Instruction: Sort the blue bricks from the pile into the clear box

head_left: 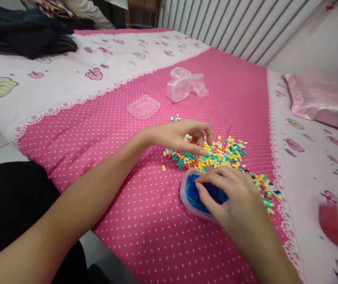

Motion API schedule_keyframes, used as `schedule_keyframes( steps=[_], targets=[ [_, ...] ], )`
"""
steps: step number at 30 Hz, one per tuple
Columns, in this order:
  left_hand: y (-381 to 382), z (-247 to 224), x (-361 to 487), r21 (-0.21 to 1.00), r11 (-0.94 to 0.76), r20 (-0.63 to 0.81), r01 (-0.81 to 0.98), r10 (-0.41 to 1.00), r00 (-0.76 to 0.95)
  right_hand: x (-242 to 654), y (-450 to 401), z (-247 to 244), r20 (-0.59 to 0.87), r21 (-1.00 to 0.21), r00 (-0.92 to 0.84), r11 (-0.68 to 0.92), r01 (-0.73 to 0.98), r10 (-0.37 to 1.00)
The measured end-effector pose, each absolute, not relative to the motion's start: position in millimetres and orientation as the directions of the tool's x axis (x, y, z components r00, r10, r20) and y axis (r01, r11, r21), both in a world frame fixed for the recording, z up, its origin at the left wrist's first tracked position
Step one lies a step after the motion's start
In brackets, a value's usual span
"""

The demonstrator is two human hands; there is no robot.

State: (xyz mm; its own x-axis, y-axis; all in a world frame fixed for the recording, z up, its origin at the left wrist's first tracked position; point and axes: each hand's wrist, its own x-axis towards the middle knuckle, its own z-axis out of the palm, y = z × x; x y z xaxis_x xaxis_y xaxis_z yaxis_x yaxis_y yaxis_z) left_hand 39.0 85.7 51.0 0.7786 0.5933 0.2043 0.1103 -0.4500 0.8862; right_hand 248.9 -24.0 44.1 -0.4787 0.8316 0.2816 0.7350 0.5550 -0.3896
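Observation:
My left hand (183,136) hovers low over a loose pile of tiny bricks (225,156) in yellow, green, white, red and other colours. Its fingers are bent, with a gap between thumb and forefinger, and the thumb tip is at the pile. My right hand (234,191) is over a clear plastic tub (186,199) that contains blue pieces (194,197). Thumb and forefinger are pinched together above them; anything between the tips is too small to make out. This hand covers the tub's right side.
Behind the pile are a clear lid (144,107) and several clear tubs (179,90). A tub with red contents (336,225) stands at the right edge. A pink pillow (325,100) and dark clothing (27,33) lie on the bed. White slats (230,27) rise behind.

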Motion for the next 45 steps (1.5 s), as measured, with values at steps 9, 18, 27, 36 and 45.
schedule_keyframes(
  steps=[9,18,27,36,45],
  targets=[
    [84.8,52.4,40.0,0.893,-0.436,0.204,0.108,0.609,0.766,249.7,-23.4,44.7,0.274,-0.392,-0.512,0.580,0.714,0.814],
    [97.2,39.8,35.0,0.651,-0.641,0.362,0.407,0.733,0.576,249.2,-23.7,46.8,0.274,-0.423,-0.486,0.558,0.714,0.830],
    [100.1,31.2,35.2,0.351,-0.718,0.219,0.600,0.686,0.693,259.0,-12.3,54.0,0.305,-0.493,-0.427,0.525,0.694,0.851],
    [94.6,32.3,42.8,0.282,-0.743,0.101,0.607,0.652,0.752,258.4,-15.2,56.0,0.251,-0.507,-0.535,0.581,0.637,0.806],
    [96.4,32.0,41.0,0.279,-0.737,0.102,0.615,0.660,0.744,254.3,-17.0,53.1,0.260,-0.484,-0.542,0.594,0.643,0.799]
  ],
)
